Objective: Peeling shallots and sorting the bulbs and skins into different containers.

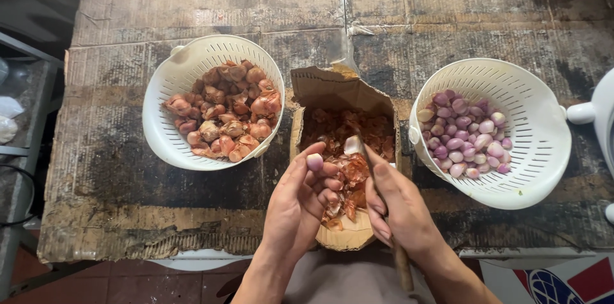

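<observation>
Soft even daylight, sharp focus, edges bowed

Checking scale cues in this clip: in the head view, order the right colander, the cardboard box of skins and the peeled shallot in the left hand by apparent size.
1. Right colander, largest.
2. Cardboard box of skins, somewhat smaller, though the hands cover its near end, so the gap is unsure.
3. Peeled shallot, by far the smallest, pinched in the left hand.

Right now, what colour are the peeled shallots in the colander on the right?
Pale purple to pink, a few creamy white: the peeled shallots in the white colander, clearest in the head view.
</observation>
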